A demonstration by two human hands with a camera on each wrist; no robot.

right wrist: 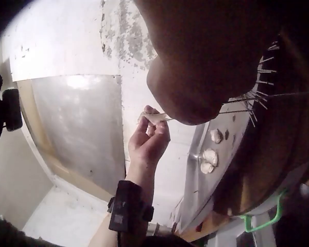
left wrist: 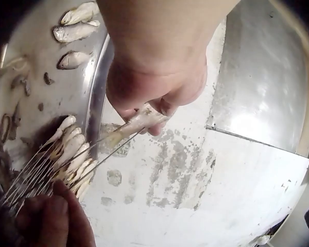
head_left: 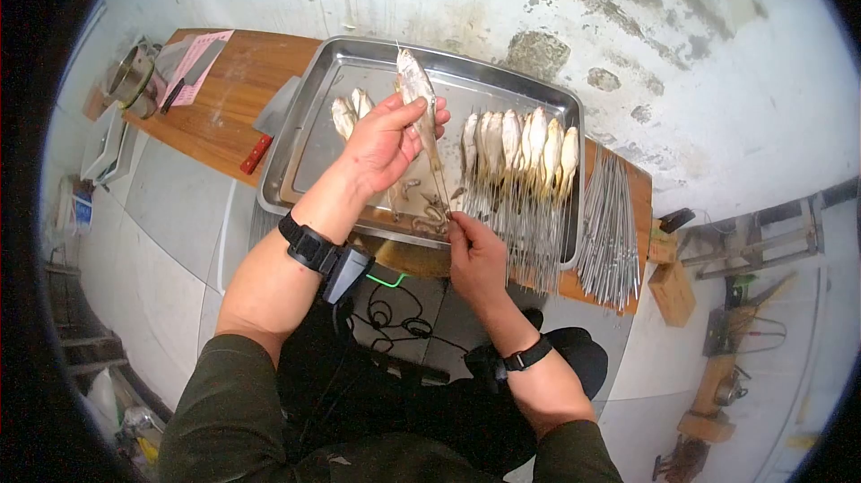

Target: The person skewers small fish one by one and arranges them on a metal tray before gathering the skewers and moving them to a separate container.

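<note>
My left hand [head_left: 387, 144] grips a small silvery fish [head_left: 415, 78] above a metal tray [head_left: 291, 138], head pointing away and tail toward me. Thin metal skewers [head_left: 440, 189] run from the tail end to my right hand [head_left: 480, 261], which pinches them between thumb and fingers near the tray's front edge. A sharp tip pokes out past the fish's head. In the left wrist view the fish [left wrist: 143, 119] shows partly behind the left fingers, with two skewers spread from it. A row of skewered fish [head_left: 511, 138] lies at the tray's right.
Loose fish [head_left: 343, 118] lie left in the tray, with dark scraps [head_left: 433, 214] near its front. A bundle of bare skewers [head_left: 610, 236] rests right of the tray. A knife [head_left: 193, 77], a pot [head_left: 133, 79] and a red handle [head_left: 256, 154] are on the left.
</note>
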